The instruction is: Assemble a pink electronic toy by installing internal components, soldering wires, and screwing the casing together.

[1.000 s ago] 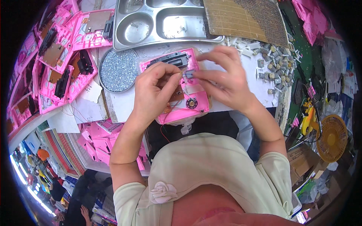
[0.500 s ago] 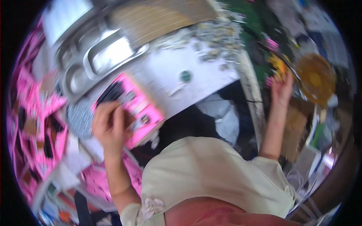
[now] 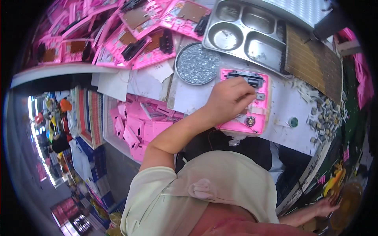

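My left hand (image 3: 233,98) is over an open pink plastic casing (image 3: 258,125), thumb and fingers pinched together. Whatever lies between the fingertips is hidden. The casing holds a black-and-grey mechanism (image 3: 252,79) along its far edge, a small grey block (image 3: 260,96) and a round metal part (image 3: 250,120). Far off at the lower right, my right hand (image 3: 326,207) is beside the lower end of a yellow tool (image 3: 334,181). Its fingers look curled, but they are small and blurred, so the grip does not show clearly.
A round dish of tiny metal pieces (image 3: 197,63) and a compartmented steel tray (image 3: 252,53) stand beyond the casing. Pink casings (image 3: 138,23) pile up at the far left. Small grey parts (image 3: 325,120), a green round piece (image 3: 293,122) and brown board (image 3: 315,63) lie rightward.
The view has swung leftward, so the table and both hands appear farther right. My left hand stays over the pink casing; my right hand stays near the yellow tool.
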A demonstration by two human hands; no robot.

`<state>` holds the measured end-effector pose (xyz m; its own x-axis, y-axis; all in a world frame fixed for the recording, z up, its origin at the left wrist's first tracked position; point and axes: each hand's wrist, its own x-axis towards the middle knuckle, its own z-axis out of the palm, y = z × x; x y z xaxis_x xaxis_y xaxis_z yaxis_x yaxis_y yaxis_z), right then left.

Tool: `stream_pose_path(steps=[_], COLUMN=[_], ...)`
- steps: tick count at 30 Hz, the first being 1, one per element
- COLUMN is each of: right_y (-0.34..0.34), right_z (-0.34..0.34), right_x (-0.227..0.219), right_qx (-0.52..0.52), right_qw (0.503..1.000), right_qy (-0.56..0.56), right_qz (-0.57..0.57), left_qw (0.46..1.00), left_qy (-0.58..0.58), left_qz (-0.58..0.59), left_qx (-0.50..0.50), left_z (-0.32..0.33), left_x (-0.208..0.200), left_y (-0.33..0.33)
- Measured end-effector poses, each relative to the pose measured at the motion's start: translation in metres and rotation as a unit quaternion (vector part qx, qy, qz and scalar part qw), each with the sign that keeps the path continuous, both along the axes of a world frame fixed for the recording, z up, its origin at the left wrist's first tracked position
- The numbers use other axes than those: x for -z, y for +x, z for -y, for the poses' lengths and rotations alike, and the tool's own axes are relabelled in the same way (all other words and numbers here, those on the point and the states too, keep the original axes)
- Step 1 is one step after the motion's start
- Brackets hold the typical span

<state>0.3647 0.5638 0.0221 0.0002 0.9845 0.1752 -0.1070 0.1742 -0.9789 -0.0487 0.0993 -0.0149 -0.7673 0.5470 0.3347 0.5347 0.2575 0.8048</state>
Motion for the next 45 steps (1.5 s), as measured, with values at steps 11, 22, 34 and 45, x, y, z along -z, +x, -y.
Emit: stream_pose_path(steps=[11, 22, 34, 45], right_y=[-0.183, -0.273, -0.28, -0.282], right_z=[0.133, 0.21, 0.21, 0.211], right_x=[0.022, 0.037, 0.042, 0.04], right_qx=[-0.341, -0.573, -0.571, -0.578], right_qw=[0.937, 0.795, 0.78, 0.767], right_qy=[-0.065, 0.165, 0.214, 0.227], right_qz=[-0.04, 0.115, 0.142, 0.158], left_qw=[0.994, 0.986, 0.981, 0.978], left_qy=[-0.019, -0.093, -0.132, -0.147], left_qz=[-0.097, -0.132, -0.139, -0.147], left_qx=[-0.04, -0.031, -0.024, -0.025], left_z=[-0.021, -0.034, -0.036, -0.037], left_x=[0.011, 0.016, 0.011, 0.011], left_y=[-0.002, -0.002, -0.001, -0.001])
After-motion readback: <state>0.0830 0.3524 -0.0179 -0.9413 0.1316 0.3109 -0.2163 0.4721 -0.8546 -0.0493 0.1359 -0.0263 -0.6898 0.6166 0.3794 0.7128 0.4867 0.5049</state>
